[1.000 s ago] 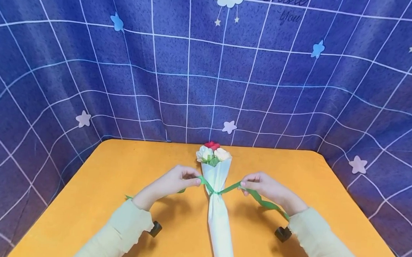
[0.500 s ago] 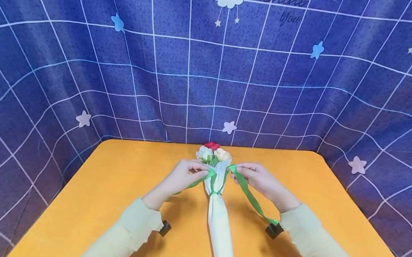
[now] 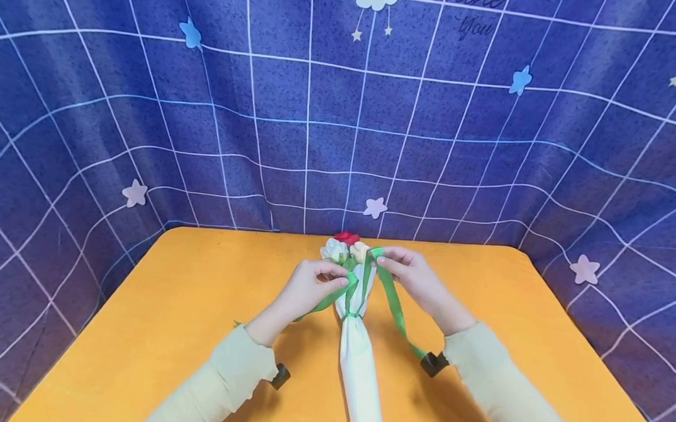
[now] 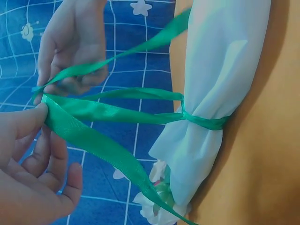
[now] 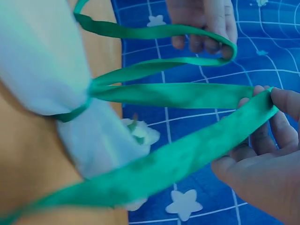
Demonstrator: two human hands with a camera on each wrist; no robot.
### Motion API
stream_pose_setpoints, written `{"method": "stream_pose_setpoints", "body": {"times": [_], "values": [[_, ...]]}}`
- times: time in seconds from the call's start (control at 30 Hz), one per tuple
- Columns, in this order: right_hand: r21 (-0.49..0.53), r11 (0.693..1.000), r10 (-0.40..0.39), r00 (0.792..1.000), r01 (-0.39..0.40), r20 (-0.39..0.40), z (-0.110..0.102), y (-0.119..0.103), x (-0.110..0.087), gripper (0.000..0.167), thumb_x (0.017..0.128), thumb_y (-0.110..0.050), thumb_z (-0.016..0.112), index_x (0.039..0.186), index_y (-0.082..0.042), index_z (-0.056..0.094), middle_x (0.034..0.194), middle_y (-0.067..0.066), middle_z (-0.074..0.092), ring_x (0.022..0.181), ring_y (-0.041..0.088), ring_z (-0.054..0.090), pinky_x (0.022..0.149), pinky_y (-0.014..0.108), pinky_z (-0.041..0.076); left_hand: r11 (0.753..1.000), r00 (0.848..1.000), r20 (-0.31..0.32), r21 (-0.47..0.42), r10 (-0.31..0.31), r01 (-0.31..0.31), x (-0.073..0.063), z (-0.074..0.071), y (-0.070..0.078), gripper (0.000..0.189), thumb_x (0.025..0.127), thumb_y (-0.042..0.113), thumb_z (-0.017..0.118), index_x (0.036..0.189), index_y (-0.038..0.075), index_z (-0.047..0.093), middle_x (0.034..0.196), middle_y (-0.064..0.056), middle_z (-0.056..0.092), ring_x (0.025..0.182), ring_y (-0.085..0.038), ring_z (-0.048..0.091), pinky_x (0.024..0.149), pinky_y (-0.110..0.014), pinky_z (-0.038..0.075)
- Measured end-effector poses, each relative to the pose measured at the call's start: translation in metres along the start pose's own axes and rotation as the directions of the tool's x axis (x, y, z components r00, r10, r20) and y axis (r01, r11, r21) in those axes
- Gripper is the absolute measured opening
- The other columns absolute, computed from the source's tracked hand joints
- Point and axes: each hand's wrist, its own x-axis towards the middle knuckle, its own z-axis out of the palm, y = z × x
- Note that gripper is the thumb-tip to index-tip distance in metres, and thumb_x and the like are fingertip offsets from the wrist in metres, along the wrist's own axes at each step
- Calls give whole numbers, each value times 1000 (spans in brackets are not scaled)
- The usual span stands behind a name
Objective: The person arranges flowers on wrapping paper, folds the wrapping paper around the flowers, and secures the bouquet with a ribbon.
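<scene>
A bouquet in white wrapping (image 3: 359, 369) lies on the table, with a red, a white and a cream flower (image 3: 360, 251) at its far end. Green ribbon (image 4: 206, 123) is cinched round the wrap's narrow part, and both its tails rise from there. My left hand (image 3: 309, 289) pinches one tail folded over between thumb and fingertips, left of the bouquet. Higher and to the right, my right hand (image 3: 411, 274) pinches the other tail, bent over at its fingertips; the loose end hangs down (image 5: 154, 173) toward the wrist.
The bouquet lies on an orange table (image 3: 199, 274). Behind it hangs a blue gridded curtain (image 3: 330, 141) with stars. A black wrist device (image 3: 434, 364) sits under the right sleeve, and another (image 3: 280, 376) under the left.
Both hands have lifted the ribbon tails from low and spread apart to closer together above the wrap. My right hand has moved up and left, toward the flowers. The bouquet stays put.
</scene>
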Motion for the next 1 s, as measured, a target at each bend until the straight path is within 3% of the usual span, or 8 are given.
{"method": "stream_pose_setpoints", "body": {"times": [0.17,0.37,0.6,0.7,0.87,0.9,1.0], "values": [[1,999,-51,999,51,4,2,-18,19,29,92,-7,57,118,6,57,95,-5,68,86,11,63,81,30,52,1000,1000,7,19,21,-22,-1,0,1,14,84,15,71,96,10,74,91,-1,71,78,-12,61,72,-26,52],[-136,989,-53,998,55,19,10,-44,43,32,91,-13,61,121,0,59,99,0,69,89,12,64,88,35,51,999,1000,13,24,27,-27,-1,-1,-1,13,84,15,71,96,10,74,91,0,71,78,-11,61,72,-25,51],[-246,963,-66,980,111,185,24,-56,70,33,94,-16,57,126,-9,57,116,10,65,100,24,63,89,41,51,999,999,19,20,32,-32,-2,-2,4,12,84,14,71,96,10,75,87,0,71,77,-10,61,71,-24,51],[-389,912,-24,965,129,262,29,-52,77,33,95,-18,55,127,-9,58,119,9,65,102,25,63,89,40,51,999,999,20,17,32,-32,-2,-2,5,12,84,12,71,95,9,74,86,-1,71,76,-10,61,71,-25,52],[-626,764,13,966,158,258,31,-44,76,24,95,-22,56,114,-14,68,111,2,69,100,14,64,88,33,50,999,999,18,4,37,-37,-2,-2,6,12,84,9,70,95,8,74,84,-2,71,76,-10,61,70,-25,52],[-641,750,-2,970,163,245,30,-43,74,22,94,-22,56,111,-14,70,109,2,70,98,14,64,87,33,50,999,999,16,0,39,-39,-2,-2,6,12,84,9,70,95,7,74,83,-2,71,75,-10,61,70,-25,52],[-637,753,-46,979,165,200,26,-41,64,20,93,-22,59,106,-13,71,103,4,71,93,14,65,83,34,51,999,999,11,-7,45,-45,-1,-2,4,12,84,8,70,95,6,74,84,-3,71,73,-10,61,68,-24,52]]}}
